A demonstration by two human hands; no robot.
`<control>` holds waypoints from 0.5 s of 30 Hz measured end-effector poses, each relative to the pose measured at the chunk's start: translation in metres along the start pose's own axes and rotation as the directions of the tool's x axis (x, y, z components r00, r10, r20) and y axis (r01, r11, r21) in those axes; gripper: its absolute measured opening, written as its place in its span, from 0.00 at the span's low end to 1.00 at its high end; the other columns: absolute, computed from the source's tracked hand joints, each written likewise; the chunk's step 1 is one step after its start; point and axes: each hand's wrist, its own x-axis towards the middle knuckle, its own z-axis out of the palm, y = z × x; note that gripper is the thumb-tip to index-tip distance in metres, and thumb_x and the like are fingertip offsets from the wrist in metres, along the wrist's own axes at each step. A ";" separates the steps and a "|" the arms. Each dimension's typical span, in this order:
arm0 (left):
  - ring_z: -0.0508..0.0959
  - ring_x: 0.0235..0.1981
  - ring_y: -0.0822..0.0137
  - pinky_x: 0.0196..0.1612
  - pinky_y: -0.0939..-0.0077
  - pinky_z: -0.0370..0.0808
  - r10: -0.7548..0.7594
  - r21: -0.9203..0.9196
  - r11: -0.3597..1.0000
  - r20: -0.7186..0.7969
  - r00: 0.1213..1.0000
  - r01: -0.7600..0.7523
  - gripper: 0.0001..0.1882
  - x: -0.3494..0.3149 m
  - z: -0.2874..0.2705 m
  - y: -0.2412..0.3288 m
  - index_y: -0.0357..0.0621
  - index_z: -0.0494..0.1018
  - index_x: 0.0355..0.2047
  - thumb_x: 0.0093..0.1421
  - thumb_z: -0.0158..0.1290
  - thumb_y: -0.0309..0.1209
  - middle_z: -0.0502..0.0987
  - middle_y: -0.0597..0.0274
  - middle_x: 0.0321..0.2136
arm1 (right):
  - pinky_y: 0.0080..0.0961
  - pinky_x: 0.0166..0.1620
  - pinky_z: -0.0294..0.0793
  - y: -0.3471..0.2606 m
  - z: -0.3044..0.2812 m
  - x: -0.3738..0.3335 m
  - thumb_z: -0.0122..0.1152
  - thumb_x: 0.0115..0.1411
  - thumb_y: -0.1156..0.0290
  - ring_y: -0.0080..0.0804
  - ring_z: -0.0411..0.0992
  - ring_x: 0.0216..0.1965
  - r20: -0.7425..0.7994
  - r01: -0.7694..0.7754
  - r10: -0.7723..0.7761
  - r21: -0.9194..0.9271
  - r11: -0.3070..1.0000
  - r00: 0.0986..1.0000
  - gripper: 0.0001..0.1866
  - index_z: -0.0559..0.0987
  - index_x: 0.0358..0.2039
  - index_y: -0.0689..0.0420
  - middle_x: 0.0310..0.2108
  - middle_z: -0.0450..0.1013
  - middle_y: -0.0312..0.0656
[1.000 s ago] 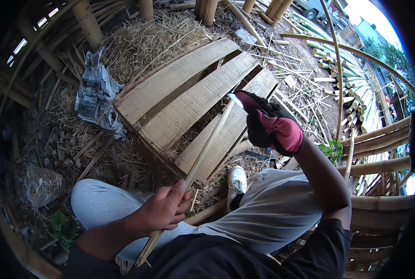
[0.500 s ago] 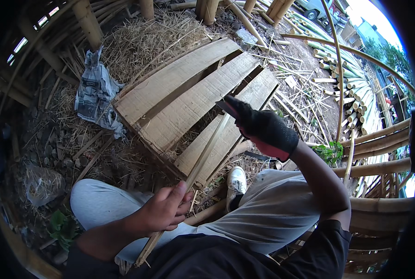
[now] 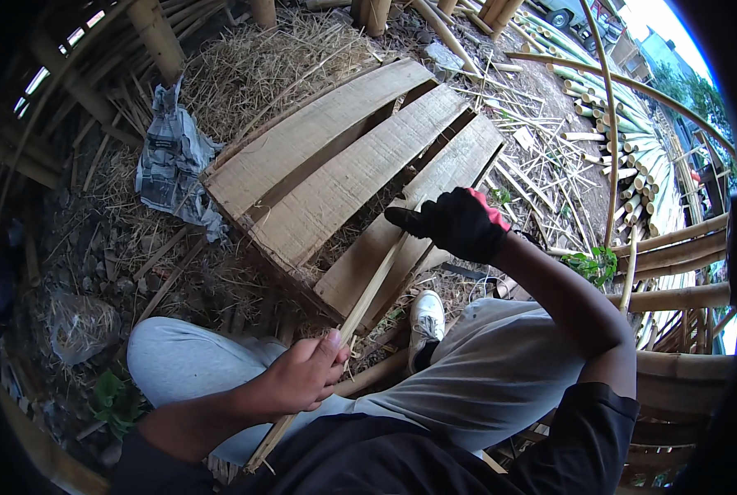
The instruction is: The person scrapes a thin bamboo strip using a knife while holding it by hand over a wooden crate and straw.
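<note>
My bare left hand (image 3: pixel 302 375) is closed around a long, narrow bamboo strip (image 3: pixel 375 285), which slants from beside my torso up over a low slatted wooden bench (image 3: pixel 356 177). Near the strip's far end is my right hand (image 3: pixel 459 224), in a black and red glove, with fingers curled and thumb stretched out to the left. A thin blade showed from this fist a moment ago, so it holds a knife, now mostly hidden by the glove. The thumb lies at the strip, above the bench's nearest slat.
Crumpled newspaper (image 3: pixel 174 161) lies left of the bench, against a heap of shavings (image 3: pixel 277 70). A clear plastic bag (image 3: pixel 80 326) sits on the rubble at left. Cut bamboo poles (image 3: pixel 632 165) are stacked at far right. Bamboo rails (image 3: pixel 673 297) stand close on my right.
My right hand has turned over, its knuckles now up and the blade out of sight, and shifted slightly down along the strip. My left hand keeps its grip and has barely moved.
</note>
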 end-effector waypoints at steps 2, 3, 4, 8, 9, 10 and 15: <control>0.52 0.13 0.83 0.15 0.84 0.50 -0.013 0.001 1.000 0.005 1.000 0.013 0.23 0.004 -0.001 0.002 0.50 0.60 0.36 0.74 0.30 0.55 0.53 0.78 0.18 | 0.29 0.22 0.73 -0.020 0.006 0.001 0.51 0.62 0.71 0.31 0.77 0.22 -0.068 0.024 -0.030 -0.092 0.995 0.997 0.30 0.67 0.66 0.40 0.24 0.75 0.35; 0.52 0.13 0.83 0.15 0.84 0.50 -0.013 -0.005 1.000 0.010 1.000 0.013 0.23 0.004 0.001 0.001 0.50 0.60 0.36 0.74 0.30 0.55 0.53 0.78 0.18 | 0.29 0.21 0.73 -0.017 0.006 -0.003 0.51 0.62 0.70 0.31 0.76 0.21 -0.095 0.064 -0.066 -0.024 0.998 0.993 0.30 0.66 0.66 0.40 0.23 0.74 0.36; 0.52 0.13 0.83 0.15 0.84 0.50 -0.017 -0.018 1.000 0.003 1.000 0.017 0.23 0.002 0.002 0.000 0.50 0.60 0.36 0.74 0.30 0.55 0.53 0.78 0.18 | 0.29 0.21 0.73 -0.013 0.008 -0.003 0.51 0.62 0.69 0.31 0.76 0.20 -0.132 0.115 -0.108 0.052 0.992 0.985 0.30 0.66 0.66 0.40 0.23 0.74 0.36; 0.52 0.13 0.83 0.15 0.84 0.50 -0.015 0.007 1.000 -0.011 1.000 0.015 0.23 0.004 -0.001 0.006 0.50 0.60 0.36 0.74 0.30 0.55 0.53 0.78 0.18 | 0.31 0.21 0.72 0.009 0.024 -0.007 0.55 0.60 0.70 0.33 0.75 0.19 -0.054 -0.035 0.034 -0.017 0.999 0.998 0.32 0.66 0.67 0.42 0.22 0.74 0.36; 0.52 0.13 0.83 0.15 0.84 0.50 -0.019 -0.016 1.000 -0.004 1.000 0.019 0.23 0.002 0.000 0.003 0.50 0.60 0.36 0.74 0.30 0.55 0.53 0.78 0.18 | 0.31 0.21 0.72 -0.002 0.017 -0.009 0.55 0.59 0.70 0.33 0.75 0.19 -0.046 0.001 -0.001 0.003 1.000 0.999 0.33 0.66 0.67 0.41 0.23 0.74 0.36; 0.52 0.13 0.83 0.15 0.84 0.50 -0.022 -0.039 0.999 0.002 1.000 0.023 0.22 0.002 0.001 0.001 0.50 0.60 0.36 0.74 0.31 0.55 0.53 0.78 0.18 | 0.32 0.21 0.71 -0.008 0.010 -0.010 0.55 0.59 0.71 0.33 0.75 0.19 -0.039 0.037 -0.036 0.023 0.999 0.999 0.34 0.66 0.67 0.39 0.23 0.74 0.37; 0.52 0.13 0.83 0.15 0.84 0.50 -0.030 -0.016 0.999 -0.011 1.000 0.029 0.22 0.006 0.000 0.006 0.50 0.60 0.36 0.74 0.31 0.54 0.54 0.78 0.18 | 0.31 0.22 0.72 -0.013 0.006 -0.008 0.53 0.60 0.71 0.35 0.75 0.21 -0.048 0.017 -0.013 0.078 0.997 0.999 0.32 0.67 0.66 0.34 0.25 0.75 0.35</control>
